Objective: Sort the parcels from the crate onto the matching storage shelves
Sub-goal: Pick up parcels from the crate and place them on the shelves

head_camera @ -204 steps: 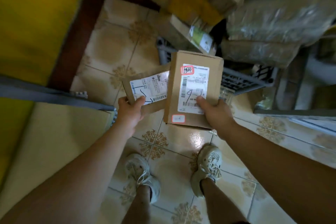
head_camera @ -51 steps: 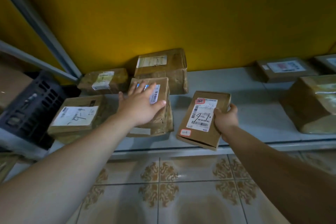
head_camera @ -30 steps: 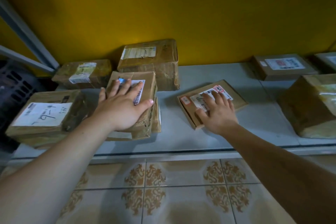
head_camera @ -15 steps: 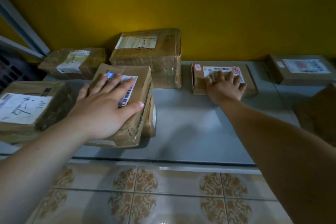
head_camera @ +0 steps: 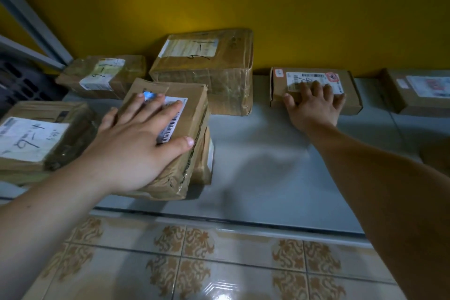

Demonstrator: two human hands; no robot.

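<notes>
1. Parcel [head_camera: 314,75] is home: it has slid from the front edge to the back of the shelf [head_camera: 267,165], squared up by the yellow wall [head_camera: 243,2], just beside the big taped box [head_camera: 209,73].
2. Your right hand [head_camera: 314,107] lies flat on it, fingers spread, gripping nothing.
3. Your left hand [head_camera: 136,143] stays pressed flat on the stacked parcel [head_camera: 192,114], fingers straight.
4. Both look delivered, so lift off and fetch the next one.

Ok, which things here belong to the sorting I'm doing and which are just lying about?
In the job: flat parcel under the right hand; taped parcel under the left hand; grey shelf.
Lying about: large taped box; back-left parcel; left-edge parcel; far-right box.
</notes>
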